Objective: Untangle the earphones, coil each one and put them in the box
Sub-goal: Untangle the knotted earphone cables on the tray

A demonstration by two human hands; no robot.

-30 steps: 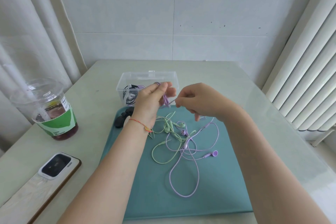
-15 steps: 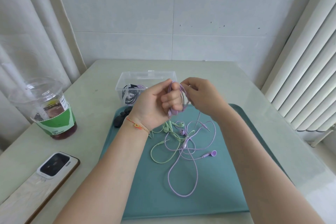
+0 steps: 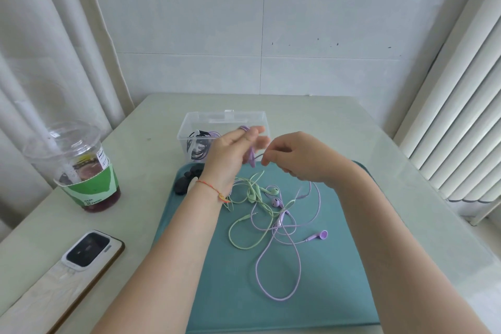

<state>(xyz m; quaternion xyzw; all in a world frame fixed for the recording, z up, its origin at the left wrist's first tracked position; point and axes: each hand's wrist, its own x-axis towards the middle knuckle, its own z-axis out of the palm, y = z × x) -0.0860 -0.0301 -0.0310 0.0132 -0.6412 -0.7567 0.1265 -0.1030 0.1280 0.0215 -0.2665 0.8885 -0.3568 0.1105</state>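
From the head camera we see the left hand (image 3: 230, 152) raised over the far edge of the teal mat (image 3: 230, 293), its fingers fairly straight with purple cable looped round them, so it holds the purple earphones (image 3: 279, 266); the right hand (image 3: 295, 157) is just beside it, fingers curled, thumb and forefinger pinching the same cable; the rest of that cable trails down onto the mat, tangled with the green earphones (image 3: 244, 241); one purple earbud lies apart to the right; the clear box (image 3: 225, 119) stands just beyond the mat with black and purple coils inside; at left we see a plastic cup (image 3: 81, 165) whose green sleeve carries small white writing too blurred to read; near it lies a phone (image 3: 86, 252), camera side up; dark objects (image 3: 187, 179) sit at the mat's far-left corner
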